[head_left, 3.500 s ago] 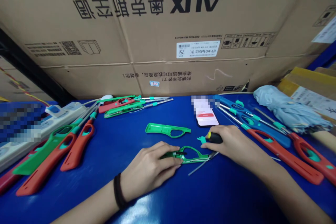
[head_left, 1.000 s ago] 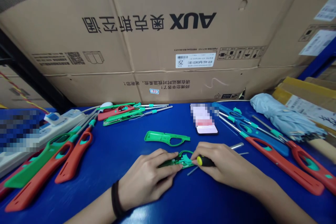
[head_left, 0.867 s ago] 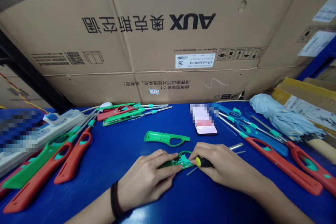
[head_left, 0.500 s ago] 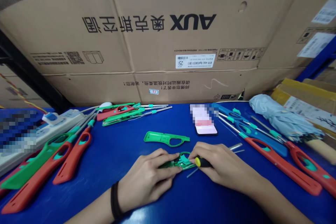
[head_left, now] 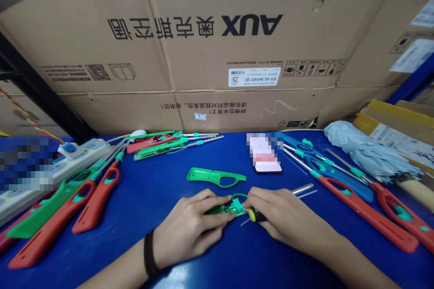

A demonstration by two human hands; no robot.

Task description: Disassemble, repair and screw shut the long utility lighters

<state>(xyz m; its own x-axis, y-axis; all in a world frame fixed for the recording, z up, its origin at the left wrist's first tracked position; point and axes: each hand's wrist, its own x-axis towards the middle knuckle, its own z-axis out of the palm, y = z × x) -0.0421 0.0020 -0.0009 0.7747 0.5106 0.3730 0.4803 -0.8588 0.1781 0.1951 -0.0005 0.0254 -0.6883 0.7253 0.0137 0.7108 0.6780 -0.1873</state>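
Observation:
An opened green gas lighter [head_left: 232, 207] lies on the blue tabletop, its light-green inner parts showing. The fingers of my left hand [head_left: 193, 223] press around its handle end and hold it down. In my right hand [head_left: 281, 216] is a screwdriver [head_left: 255, 215] with a black and yellow handle; its tip is hidden. My right fingertips touch the lighter at the trigger area. Beyond my hands rests a loose green shell half [head_left: 208, 177] with a trigger loop. A metal tube [head_left: 302, 189] sticks out past my right hand, and a thin rod [head_left: 244, 222] shows below the lighter.
On the left lie several red and green lighters [head_left: 96, 198] beside a white power strip [head_left: 57, 169]. Opened lighters [head_left: 159, 146] sit at the back. To the right are a phone [head_left: 269, 168], red and blue lighters [head_left: 366, 212] and a folded umbrella [head_left: 369, 153]. Cardboard [head_left: 203, 63] stands behind.
My right hand and the screwdriver have shifted slightly left, closer to the lighter. The left hand keeps its hold. The whole view has moved slightly.

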